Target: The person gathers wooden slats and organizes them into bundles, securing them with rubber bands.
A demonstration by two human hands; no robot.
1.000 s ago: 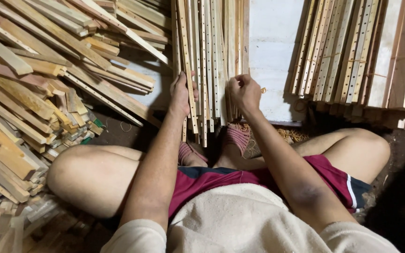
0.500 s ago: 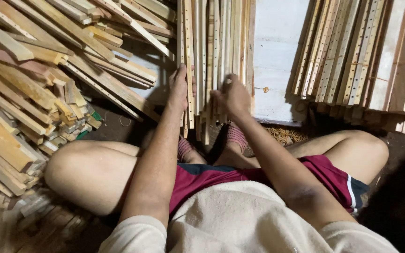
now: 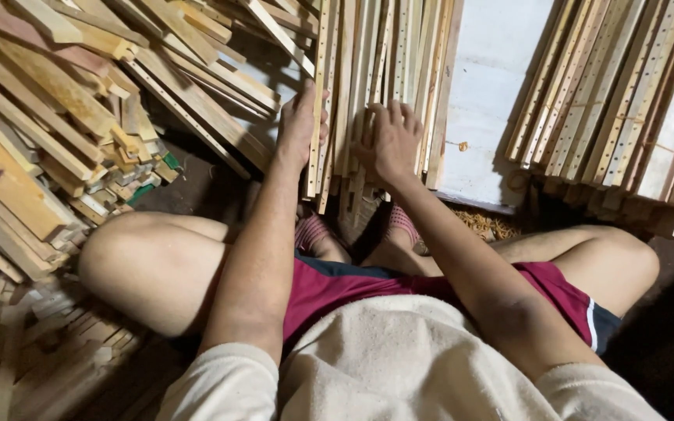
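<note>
Slats (image 3: 368, 70) stand in a tight bundle straight ahead of us, leaning upright, pale wood with rows of small holes along their faces. Our left hand (image 3: 299, 125) lies against the left side of the bundle, thumb wrapped over the edge of one slat and fingers (image 3: 306, 100) closed around it. Our right hand (image 3: 390, 140) rests flat on the slats just beside it, fingers spread and not gripping anything. The two hands are near each other but apart.

We sit on the floor with knees wide, in red shorts (image 3: 337, 284) and a cream shirt (image 3: 399, 359), and the lower ends of the slats come down between our feet. A heap of loose wood offcuts (image 3: 33, 132) lies to our left. Another bundle (image 3: 610, 86) of drilled slats leans well off to the right, with a pale board (image 3: 485, 93) between the two bundles.
</note>
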